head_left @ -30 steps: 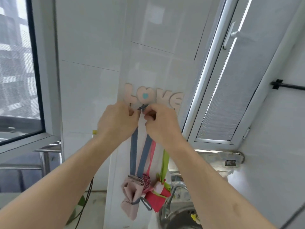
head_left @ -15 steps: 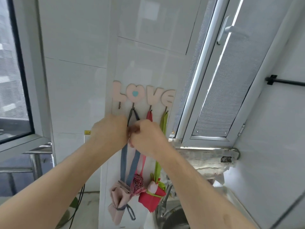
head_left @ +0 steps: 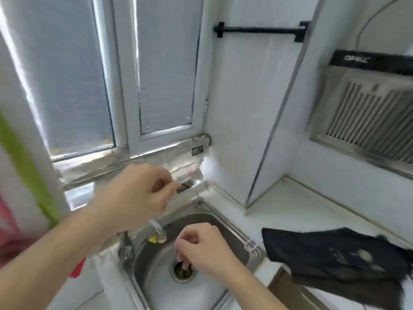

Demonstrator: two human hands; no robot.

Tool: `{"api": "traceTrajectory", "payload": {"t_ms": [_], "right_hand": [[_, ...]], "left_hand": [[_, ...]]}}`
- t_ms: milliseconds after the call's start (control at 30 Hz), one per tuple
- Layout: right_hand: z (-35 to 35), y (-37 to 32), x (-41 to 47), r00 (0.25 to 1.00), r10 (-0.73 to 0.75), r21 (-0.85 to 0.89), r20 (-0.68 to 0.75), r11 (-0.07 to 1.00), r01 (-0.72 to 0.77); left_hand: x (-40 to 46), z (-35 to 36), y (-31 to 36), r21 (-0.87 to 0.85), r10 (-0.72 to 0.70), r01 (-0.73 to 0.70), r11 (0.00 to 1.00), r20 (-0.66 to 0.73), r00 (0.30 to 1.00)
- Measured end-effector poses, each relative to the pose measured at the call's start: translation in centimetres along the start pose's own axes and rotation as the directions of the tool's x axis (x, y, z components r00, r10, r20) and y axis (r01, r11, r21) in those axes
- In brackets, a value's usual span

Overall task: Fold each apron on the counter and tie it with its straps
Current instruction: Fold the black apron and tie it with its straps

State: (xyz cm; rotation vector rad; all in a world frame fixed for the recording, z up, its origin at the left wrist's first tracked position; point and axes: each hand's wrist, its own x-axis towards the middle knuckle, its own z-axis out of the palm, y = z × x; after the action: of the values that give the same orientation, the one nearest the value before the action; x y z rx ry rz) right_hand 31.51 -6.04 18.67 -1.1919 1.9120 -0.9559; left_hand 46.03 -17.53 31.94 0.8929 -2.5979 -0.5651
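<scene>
On counter (head_left: 312,211), crumpled dark apron (head_left: 335,260)

dark apron (head_left: 339,262) — right end blurred, cut off | green strap (head_left: 26,166) — blurred

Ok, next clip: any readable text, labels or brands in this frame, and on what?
Hood: pale lettering on its black top band, too blurred to read.
Dark apron: pale print, too blurred to read.
Sill fitting: small dark tag, too small to read.
Nothing else bears text; nothing can be quoted.
</scene>
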Motion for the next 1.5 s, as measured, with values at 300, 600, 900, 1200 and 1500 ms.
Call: {"api": "traceTrajectory", "payload": {"t_ms": [300,600,900,1200,1500], "right_hand": [[-15.5,26.6,-7.5,0.797,0.574,0.269,-0.187,0.81,-0.521],[-33.9,52.4,-8.3,0.362,0.879,0.693,-0.309,0.469,-0.548],[-46.4,65.6,-3.2,0.087,0.957,0.851,-0.277,0.287,-0.44],[-48.5,65.7,-2.1,0.151,0.958,0.928,-0.242,0.274,-0.253],[-52.1,47.9,-3.8,0.496,0.538,0.531,-0.681,0.83,-0.171]], "left_hand": [[9.5,28.2,16.2,-0.336,0.231,-0.111,0.935,0.342,0.911],[21.1,50.9,28.9,-0.281,0.087,0.087,0.956,0.554,0.828],[27.5,60.5,33.9,-0.335,-0.177,0.361,0.87,0.471,0.864],[28.1,64.2,36.8,-0.25,-0.13,0.336,0.908,0.595,0.793],[30.5,62.8,46.2,-0.467,0.368,-0.123,0.876,0.481,0.796]]}}
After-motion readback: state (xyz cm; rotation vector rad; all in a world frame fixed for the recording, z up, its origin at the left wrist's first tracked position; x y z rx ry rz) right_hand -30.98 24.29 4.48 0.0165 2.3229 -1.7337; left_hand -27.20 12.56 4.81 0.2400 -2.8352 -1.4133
